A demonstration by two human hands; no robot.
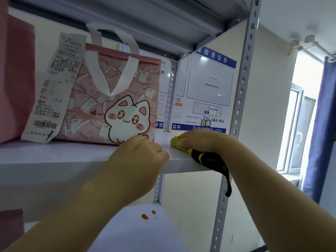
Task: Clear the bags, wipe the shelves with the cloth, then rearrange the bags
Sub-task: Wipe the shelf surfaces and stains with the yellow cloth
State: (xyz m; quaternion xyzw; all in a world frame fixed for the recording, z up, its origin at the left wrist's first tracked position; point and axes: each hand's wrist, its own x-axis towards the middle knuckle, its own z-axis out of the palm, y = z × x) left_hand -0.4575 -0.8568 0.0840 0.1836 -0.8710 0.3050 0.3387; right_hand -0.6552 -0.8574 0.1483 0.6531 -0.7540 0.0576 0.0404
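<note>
Our right hand point(197, 140) presses the soft, limp cloth point(183, 145) onto the shelf point(72, 155); our left hand point(143, 151), curled empty, rests beside the light cat bag point(112, 99), best lifted by its handles.

Daylight is pouring in from the window point(298, 128) at the right, blowing it out to near white. The rest is sitting in soft, dim, bluish light. Glare is spotting the glossy notice board point(209, 77). The wide lens is bending the shelf upright point(240, 99), and the receipt point(54, 84) print is smearing into blur.
</note>
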